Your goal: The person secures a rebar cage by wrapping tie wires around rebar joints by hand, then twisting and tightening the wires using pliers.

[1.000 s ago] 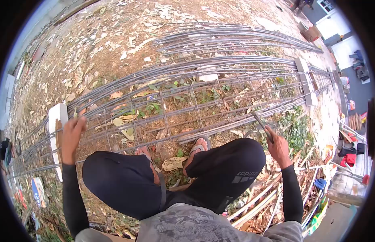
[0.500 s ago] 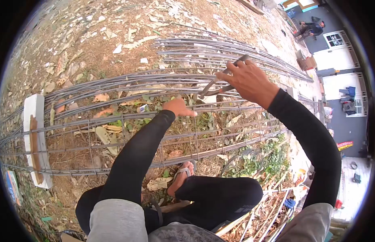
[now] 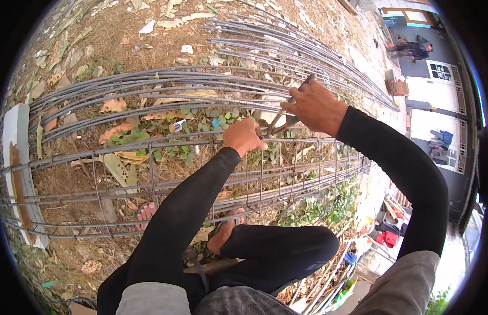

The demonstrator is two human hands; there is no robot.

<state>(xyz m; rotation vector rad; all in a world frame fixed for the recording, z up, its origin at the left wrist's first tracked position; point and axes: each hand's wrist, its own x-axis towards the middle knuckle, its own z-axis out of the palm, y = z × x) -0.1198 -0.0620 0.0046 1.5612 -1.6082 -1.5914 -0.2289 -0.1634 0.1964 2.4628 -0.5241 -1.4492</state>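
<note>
A long rebar cage [image 3: 202, 187] of ribbed bars and square stirrups lies across in front of me. My left hand [image 3: 242, 136] is closed over its top bar, thumb below, at a stirrup joint; any thin wire there is too small to make out. My right hand [image 3: 316, 107] grips the handles of dark metal pincers [image 3: 278, 124]. The pincers' jaws point left and down, close beside my left fingertips at the top bar.
Loose rebar [image 3: 286, 42] lies in bundles beyond the cage. A white block [image 3: 18, 136] supports the bars at the left. My foot [image 3: 225, 231] is near the cage. Another person [image 3: 412, 50] is by a building at the upper right. Leaves and scraps cover the ground.
My left hand has moved up and right, its outstretched finger now curled at the top bar. The pincers have come down and left, their jaws now beside that hand. The view has shifted slightly.
</note>
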